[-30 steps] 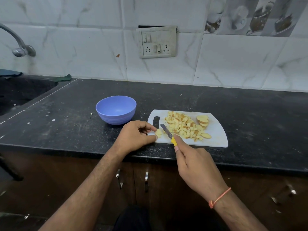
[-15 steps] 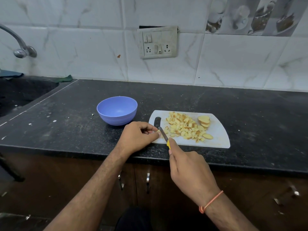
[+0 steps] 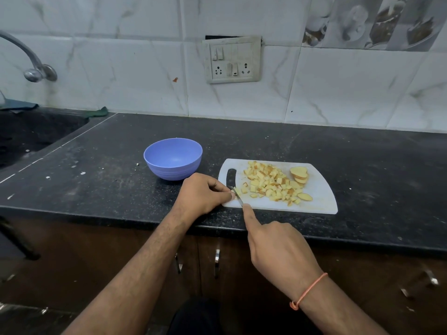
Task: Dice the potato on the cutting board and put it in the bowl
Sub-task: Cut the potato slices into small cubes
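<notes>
A round blue plastic bowl (image 3: 173, 158) stands on the black speckled stone counter (image 3: 362, 165), just left of the white plastic cutting board (image 3: 319, 197); nothing shows inside the bowl. The board carries a heap of pale yellow diced potato (image 3: 271, 183) and a few uncut potato slices (image 3: 299, 175) at its far right. The left hand (image 3: 203, 193) pinches a small potato piece (image 3: 235, 191) at the board's near-left corner. The right hand (image 3: 278, 247) grips a small knife (image 3: 238, 197), forefinger along its back, blade against that piece.

Home kitchen, black stone counter (image 3: 314, 151), sink tap (image 3: 33, 68), tiled wall (image 3: 121, 76)
</notes>
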The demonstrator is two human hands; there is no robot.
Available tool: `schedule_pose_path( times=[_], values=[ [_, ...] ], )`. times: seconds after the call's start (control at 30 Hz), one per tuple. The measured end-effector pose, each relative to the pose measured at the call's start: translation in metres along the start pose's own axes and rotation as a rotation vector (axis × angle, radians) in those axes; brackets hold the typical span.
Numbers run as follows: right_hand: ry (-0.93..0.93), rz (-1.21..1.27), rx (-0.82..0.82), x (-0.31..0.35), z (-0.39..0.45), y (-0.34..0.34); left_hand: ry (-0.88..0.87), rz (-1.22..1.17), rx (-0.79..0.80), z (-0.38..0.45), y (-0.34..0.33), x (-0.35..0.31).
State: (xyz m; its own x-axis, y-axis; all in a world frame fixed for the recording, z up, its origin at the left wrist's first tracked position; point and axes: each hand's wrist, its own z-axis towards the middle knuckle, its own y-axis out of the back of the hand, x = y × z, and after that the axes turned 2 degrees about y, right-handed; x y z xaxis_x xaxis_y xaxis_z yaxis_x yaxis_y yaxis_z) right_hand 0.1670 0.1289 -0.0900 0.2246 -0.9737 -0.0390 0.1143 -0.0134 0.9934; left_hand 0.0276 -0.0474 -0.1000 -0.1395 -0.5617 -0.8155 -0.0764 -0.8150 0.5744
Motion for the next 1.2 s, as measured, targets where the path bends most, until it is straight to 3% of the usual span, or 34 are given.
schedule_pose_path(
  times=[0.4,0.73,0.9,1.07,1.2],
  values=[
    [0.155,0.062,-0.138,-0.056,-0.033,0.004,0.030,-0.004,0.009,0.003,0.000,-0.002],
    [0.213,-0.006,-0.155,-0.086,-0.037,-0.001,-0.028,0.172,0.109,0.011,0.005,-0.008],
    [0.134,0.236,-0.283,-0.105,-0.029,0.012,-0.117,0.281,0.138,0.011,0.004,-0.015],
    [-0.038,0.534,-0.515,-0.135,0.014,0.014,-0.170,0.240,0.090,0.010,-0.003,-0.019],
    [-0.121,0.811,-0.529,-0.148,0.044,-0.003,-0.233,0.281,0.111,0.015,-0.008,-0.028]
  ],
)
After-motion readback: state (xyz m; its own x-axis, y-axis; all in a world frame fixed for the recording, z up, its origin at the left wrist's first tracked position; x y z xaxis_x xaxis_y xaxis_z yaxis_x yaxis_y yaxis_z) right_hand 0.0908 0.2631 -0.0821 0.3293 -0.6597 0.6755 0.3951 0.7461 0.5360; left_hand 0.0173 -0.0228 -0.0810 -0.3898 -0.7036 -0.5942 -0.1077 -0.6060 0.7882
